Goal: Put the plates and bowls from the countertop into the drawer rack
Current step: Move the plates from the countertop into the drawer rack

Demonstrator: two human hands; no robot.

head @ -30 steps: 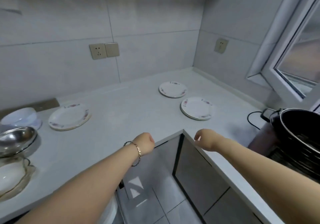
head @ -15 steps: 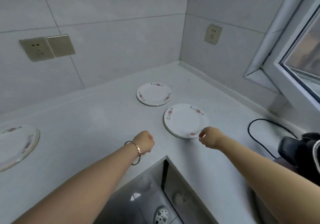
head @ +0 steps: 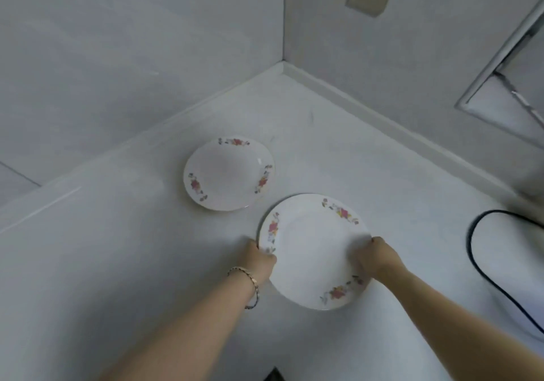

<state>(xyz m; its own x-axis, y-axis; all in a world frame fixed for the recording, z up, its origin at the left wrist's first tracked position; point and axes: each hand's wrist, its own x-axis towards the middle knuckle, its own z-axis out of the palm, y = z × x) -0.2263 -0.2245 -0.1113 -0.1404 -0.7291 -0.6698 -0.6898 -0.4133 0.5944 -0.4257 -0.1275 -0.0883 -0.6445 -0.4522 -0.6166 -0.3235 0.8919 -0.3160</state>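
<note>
The left hand [head: 260,258] closes on the rim of the near plate [head: 313,251] at its nine o'clock edge, while the right hand [head: 375,258] curls over the rim at about four o'clock; both grip it. The plate appears to sit on the worktop [head: 117,248] or just off it; I cannot tell which. A second plate [head: 228,173] lies untouched at eleven o'clock, just beside it. No drawer rack shows, so the task looks barely begun.

Home kitchen, tiled walls [head: 132,57], countertop [head: 117,248], floral plates [head: 228,174]
</note>
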